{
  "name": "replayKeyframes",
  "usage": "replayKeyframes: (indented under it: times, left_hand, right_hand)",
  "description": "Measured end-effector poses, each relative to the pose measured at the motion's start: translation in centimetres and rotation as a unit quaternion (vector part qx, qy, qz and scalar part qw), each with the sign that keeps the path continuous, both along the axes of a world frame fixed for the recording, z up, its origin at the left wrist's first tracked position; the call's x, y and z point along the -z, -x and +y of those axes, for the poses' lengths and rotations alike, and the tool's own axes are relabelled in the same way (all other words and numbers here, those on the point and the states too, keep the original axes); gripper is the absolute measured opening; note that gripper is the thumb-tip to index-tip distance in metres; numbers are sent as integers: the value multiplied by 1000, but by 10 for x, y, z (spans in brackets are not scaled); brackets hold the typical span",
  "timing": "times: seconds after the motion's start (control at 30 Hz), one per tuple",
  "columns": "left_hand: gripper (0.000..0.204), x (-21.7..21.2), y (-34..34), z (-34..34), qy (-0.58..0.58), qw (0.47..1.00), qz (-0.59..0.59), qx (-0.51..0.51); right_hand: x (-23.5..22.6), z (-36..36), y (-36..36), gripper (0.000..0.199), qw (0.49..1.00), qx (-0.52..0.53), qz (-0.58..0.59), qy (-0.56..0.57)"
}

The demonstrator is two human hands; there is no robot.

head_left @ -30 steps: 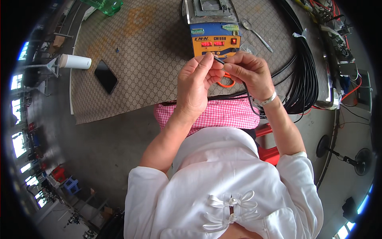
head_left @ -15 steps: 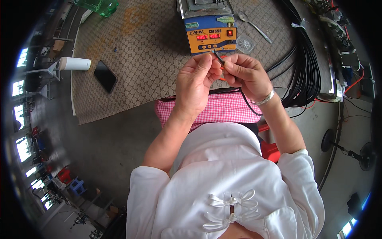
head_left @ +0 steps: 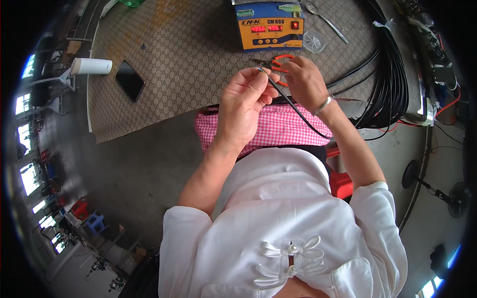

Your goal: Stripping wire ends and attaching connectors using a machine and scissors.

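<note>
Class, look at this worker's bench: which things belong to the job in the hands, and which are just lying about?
In use: left hand and right hand holding a thin black cable; orange-handled pliers; blue and orange soldering station, display lit.

Lying about: black phone; white cylinder; spoon; black cable coil.

head view | fisheye, looks steeply down | close over table (head_left: 164,59)

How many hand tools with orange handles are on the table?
1. The orange-handled pliers lie on the patterned table mat, in front of the blue and orange box, partly covered by the right hand. Others may be hidden under the hands.
</note>
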State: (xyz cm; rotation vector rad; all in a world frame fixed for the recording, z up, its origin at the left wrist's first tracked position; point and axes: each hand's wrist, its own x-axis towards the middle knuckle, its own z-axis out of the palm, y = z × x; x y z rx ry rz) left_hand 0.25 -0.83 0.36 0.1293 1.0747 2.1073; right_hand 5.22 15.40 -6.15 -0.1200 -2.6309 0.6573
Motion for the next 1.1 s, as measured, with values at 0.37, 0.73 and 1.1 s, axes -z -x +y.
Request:
replayKeyframes:
  times: [0.37,0.73,1.1]
  left_hand:
    - [14,7,0,-22,-43,990,-137,-4]
    - [18,9,-2,-25,-28,989,-148,0]
    - [21,4,-3,-24,-41,990,-131,36]
  right_hand:
    - [11,3,13,39,986,-1,-112,126]
    - [-62,-8,-26,42,748,-221,-199,593]
    - [-65,-9,-27,40,768,-203,-240,558]
